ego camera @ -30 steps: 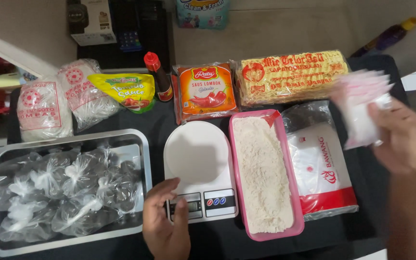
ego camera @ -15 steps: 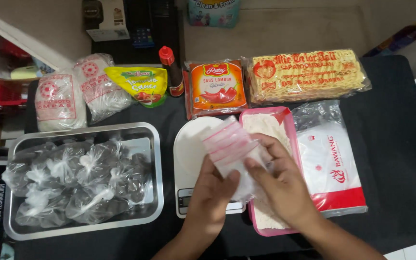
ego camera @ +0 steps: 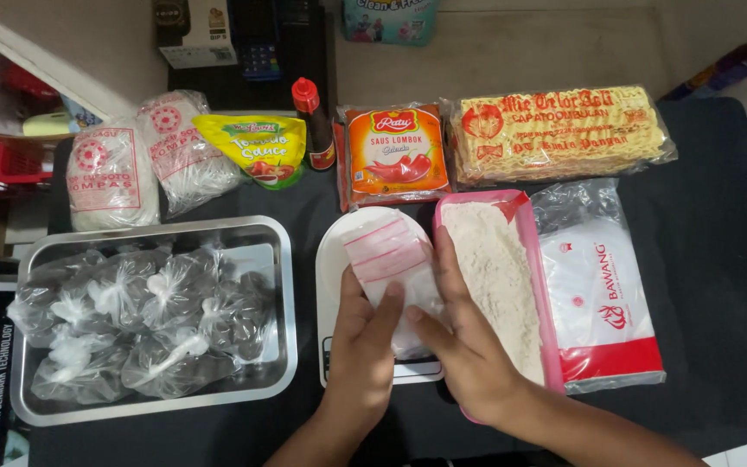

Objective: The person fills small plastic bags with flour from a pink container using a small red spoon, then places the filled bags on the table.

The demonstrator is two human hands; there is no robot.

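Head view, left hand (ego camera: 365, 333) and right hand (ego camera: 464, 346) pinching small plastic bags (ego camera: 391, 259), over white scale (ego camera: 335, 259)

Clear pink-striped zip bags (ego camera: 391, 264) above scale (ego camera: 335, 259)

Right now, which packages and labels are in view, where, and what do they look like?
Small clear zip bags with pink strips: held by left hand and right hand over the white scale.
Orange sauce sachet pack: back centre, rectangular.
Yellow noodle block pack: back right, red print.
Yellow-green sauce pouch: back left.
Two white noodle bags: far left, red labels.
White-and-red bag: right, flat.
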